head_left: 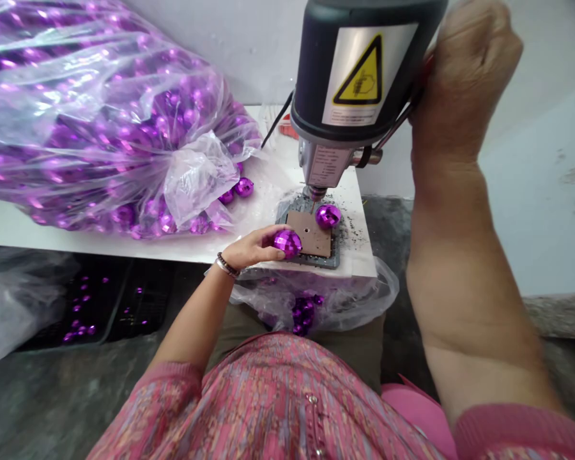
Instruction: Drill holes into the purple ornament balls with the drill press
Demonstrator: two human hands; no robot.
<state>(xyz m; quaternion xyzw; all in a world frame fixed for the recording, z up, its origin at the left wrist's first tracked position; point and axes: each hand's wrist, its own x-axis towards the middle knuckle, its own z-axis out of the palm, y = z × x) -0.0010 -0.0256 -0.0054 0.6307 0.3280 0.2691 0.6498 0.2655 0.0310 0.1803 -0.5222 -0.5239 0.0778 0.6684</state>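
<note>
My left hand (259,248) pinches a shiny purple faceted ball (287,243) at the near left corner of a brown square pad (316,235). The pad has a small hole and lies on the dark base of a drill press (326,160). A second purple faceted ball (328,216) sits at the far right of the pad, close to the thin drill bit (313,206). Up at the right side of the drill head, my right hand (476,70) is closed around the feed handle, most of which the hand and the housing hide.
A big clear plastic bag (100,128) full of purple balls covers the left of the white table (182,250). Loose balls (243,186) lie by its mouth. Dark shavings surround the base. Another plastic bag (359,306) with purple balls hangs below the front edge; dark crates (138,300) stand lower left.
</note>
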